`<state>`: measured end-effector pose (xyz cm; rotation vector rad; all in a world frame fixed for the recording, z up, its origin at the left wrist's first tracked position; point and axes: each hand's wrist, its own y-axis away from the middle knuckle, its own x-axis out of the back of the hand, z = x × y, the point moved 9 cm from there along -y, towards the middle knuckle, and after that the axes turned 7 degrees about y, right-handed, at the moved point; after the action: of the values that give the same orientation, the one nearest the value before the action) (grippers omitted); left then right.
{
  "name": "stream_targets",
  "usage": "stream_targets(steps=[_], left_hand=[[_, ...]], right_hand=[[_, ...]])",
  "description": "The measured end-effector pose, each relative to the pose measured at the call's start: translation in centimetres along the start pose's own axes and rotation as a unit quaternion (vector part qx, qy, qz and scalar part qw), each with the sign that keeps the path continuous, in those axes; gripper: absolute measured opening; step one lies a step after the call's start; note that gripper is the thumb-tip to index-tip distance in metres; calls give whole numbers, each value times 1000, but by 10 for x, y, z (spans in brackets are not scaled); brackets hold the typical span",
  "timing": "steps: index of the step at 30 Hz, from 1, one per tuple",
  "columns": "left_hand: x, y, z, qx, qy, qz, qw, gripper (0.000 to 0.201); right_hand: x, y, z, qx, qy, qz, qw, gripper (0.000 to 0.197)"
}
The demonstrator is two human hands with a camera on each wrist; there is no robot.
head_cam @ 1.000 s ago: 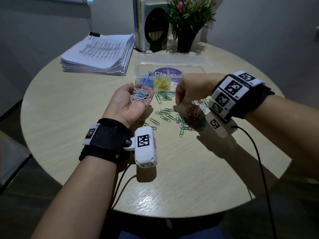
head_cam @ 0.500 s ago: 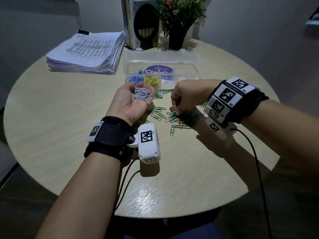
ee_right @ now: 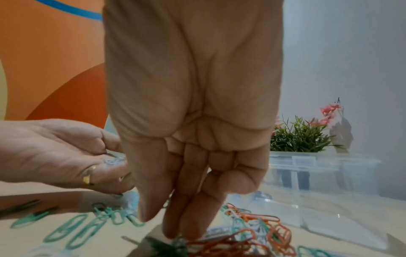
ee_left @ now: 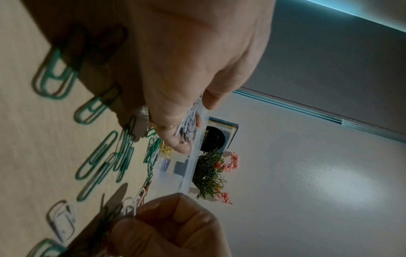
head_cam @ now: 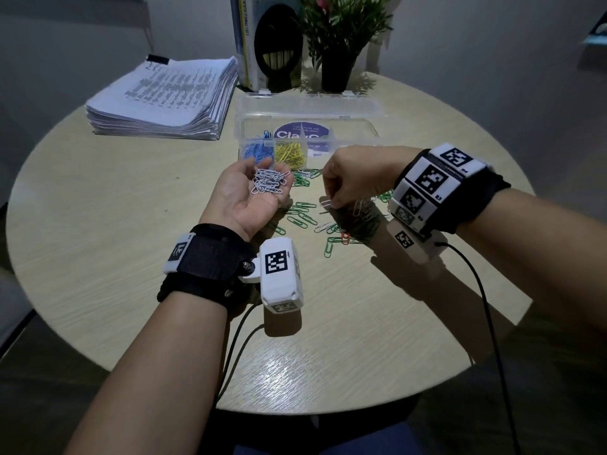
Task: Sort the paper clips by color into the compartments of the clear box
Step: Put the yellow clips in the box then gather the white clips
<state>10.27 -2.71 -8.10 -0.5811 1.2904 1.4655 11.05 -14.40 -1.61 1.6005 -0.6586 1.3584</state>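
My left hand (head_cam: 251, 188) is palm up and cupped, a little above the table, carrying a heap of white paper clips (head_cam: 269, 184); the left wrist view shows these white clips (ee_left: 187, 125) lying against its fingers. To its right, my right hand (head_cam: 331, 201) hangs fingers-down over a mixed pile of clips (head_cam: 356, 221) and pinches one white paper clip (head_cam: 325, 202), also seen as a white clip (ee_left: 129, 208) at its fingertips. Green clips (head_cam: 300, 213) lie scattered between the hands. Behind them stands the clear box (head_cam: 368, 126), with blue clips (head_cam: 258, 151) and yellow clips (head_cam: 290, 153) in its two left compartments.
A thick stack of printed papers (head_cam: 164, 96) lies at the back left of the round table (head_cam: 98, 208). A potted plant (head_cam: 338, 60) and a book with a black face cutout (head_cam: 272, 44) stand behind the box's open lid. Cables trail off the table's near edge.
My right hand dropped from beside the left palm down to the mixed pile and now pinches a white clip. The left hand kept holding its heap in place.
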Motion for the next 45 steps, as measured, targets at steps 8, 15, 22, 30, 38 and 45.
stream_targets(steps=[8, 15, 22, 30, 38, 45], left_hand=[[0, 0, 2, -2, 1, 2, 1000, 30], [1, 0, 9, -14, 15, 2, 1000, 27], [3, 0, 12, -16, 11, 12, 1000, 27], [-7, 3, -7, 21, 4, -25, 999, 31], [0, 2, -1, 16, 37, 4, 999, 35], [4, 0, 5, 8, 45, 20, 999, 34]], right_hand=[[-16, 3, -28, 62, -12, -47, 997, 11], [-20, 2, -34, 57, 17, -71, 996, 10], [-9, 0, -24, 28, -47, -37, 998, 15], [46, -9, -27, 18, -216, 117, 969, 14], [43, -24, -1, -48, -158, 131, 977, 21], [15, -47, -3, -38, 4, 72, 997, 41]])
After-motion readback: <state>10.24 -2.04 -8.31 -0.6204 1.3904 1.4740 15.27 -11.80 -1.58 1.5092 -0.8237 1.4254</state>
